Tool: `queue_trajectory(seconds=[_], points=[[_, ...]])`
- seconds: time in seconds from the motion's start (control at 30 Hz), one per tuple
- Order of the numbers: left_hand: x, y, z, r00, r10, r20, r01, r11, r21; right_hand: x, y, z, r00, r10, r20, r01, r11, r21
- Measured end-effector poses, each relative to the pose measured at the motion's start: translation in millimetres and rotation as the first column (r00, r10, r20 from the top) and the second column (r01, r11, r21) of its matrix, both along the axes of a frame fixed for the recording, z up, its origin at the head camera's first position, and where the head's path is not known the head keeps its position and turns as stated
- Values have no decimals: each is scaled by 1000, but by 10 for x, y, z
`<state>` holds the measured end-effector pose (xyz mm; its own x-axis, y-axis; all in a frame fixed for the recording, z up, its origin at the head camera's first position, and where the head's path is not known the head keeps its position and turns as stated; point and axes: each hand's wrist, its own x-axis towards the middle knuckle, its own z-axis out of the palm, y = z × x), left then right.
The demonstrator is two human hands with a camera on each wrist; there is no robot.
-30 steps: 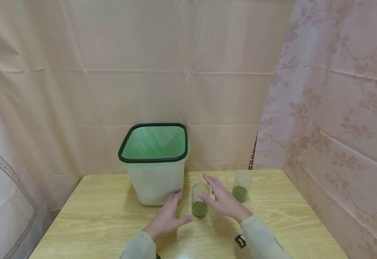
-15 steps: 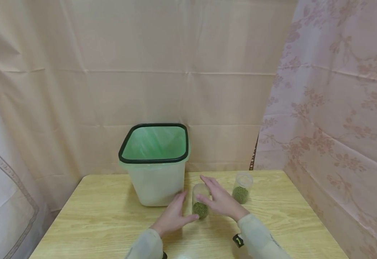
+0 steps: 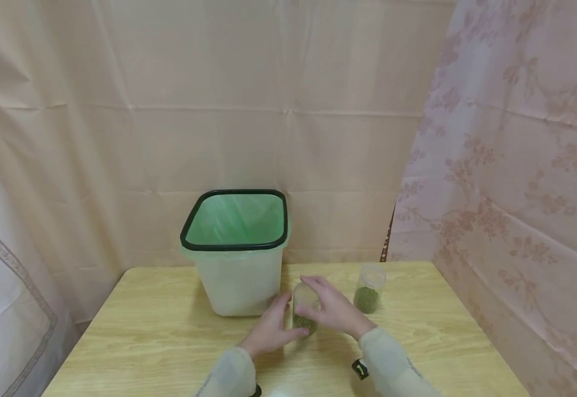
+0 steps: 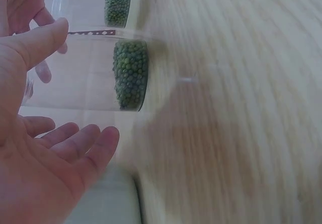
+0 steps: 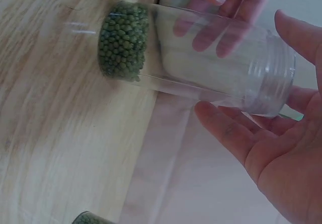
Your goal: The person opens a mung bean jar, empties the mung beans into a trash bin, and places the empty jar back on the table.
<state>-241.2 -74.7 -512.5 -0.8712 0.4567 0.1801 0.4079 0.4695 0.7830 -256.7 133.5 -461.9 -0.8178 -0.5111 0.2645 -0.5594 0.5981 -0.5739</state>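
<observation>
"As the gap narrows, the left hand (image 3: 270, 329) and right hand (image 3: 336, 310) sit nearer the jar (image 3: 305, 298) than half a second ago!"

"Meaning what for the job?"

"Both sides are covered, so it looks well placed for gripping. Fingers are spread around it, not clenched; whether any fingertip touches, I can't tell."

"And the jar?"

"On the table (image 3: 159, 331), just right of the bin (image 3: 238, 284), standing upright: long axis vertical, threaded end up, green seeds (image 5: 123, 42) at the bottom!"
</observation>
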Motion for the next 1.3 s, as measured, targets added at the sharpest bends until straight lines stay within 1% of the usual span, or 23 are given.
queue_trajectory(seconds=[0.17, 0.2, 0.3, 0.57, 0.7, 0.83, 1.07, 1.17, 1.3], points=[[-2, 54, -55, 996, -92, -18, 94, 992, 88, 10, -17, -22, 1000, -1, 7, 1, 1000, 23], [-7, 66, -63, 995, -102, -20, 104, 989, 106, 10, -19, -20, 1000, 0, 5, 0, 1000, 20], [-17, 89, -73, 994, -109, -20, 110, 984, 141, 1, -19, -11, 1000, -2, -8, 2, 1000, 18], [-3, 116, -75, 996, -91, -10, 91, 985, 144, 4, 5, -33, 1000, 4, 5, -4, 1000, 1], [-3, 133, -70, 996, -87, -23, 89, 984, 152, 15, 17, -25, 1000, -6, 20, 6, 1000, -8], [-4, 146, -64, 997, -70, -28, 73, 990, 121, 16, 27, -24, 999, -16, 32, 16, 1000, -25], [20, 163, -70, 999, -30, -23, 31, 996, 81, 21, 37, -35, 999, -13, 35, 16, 996, -89], [33, 171, -45, 1000, -5, -21, 6, 998, 62, 34, 43, -17, 998, -26, 54, 32, 993, -117], [61, 184, 17, 998, 31, -54, -31, 999, 17, 78, 50, 56, 995, -46, 86, 61, 983, -175]])
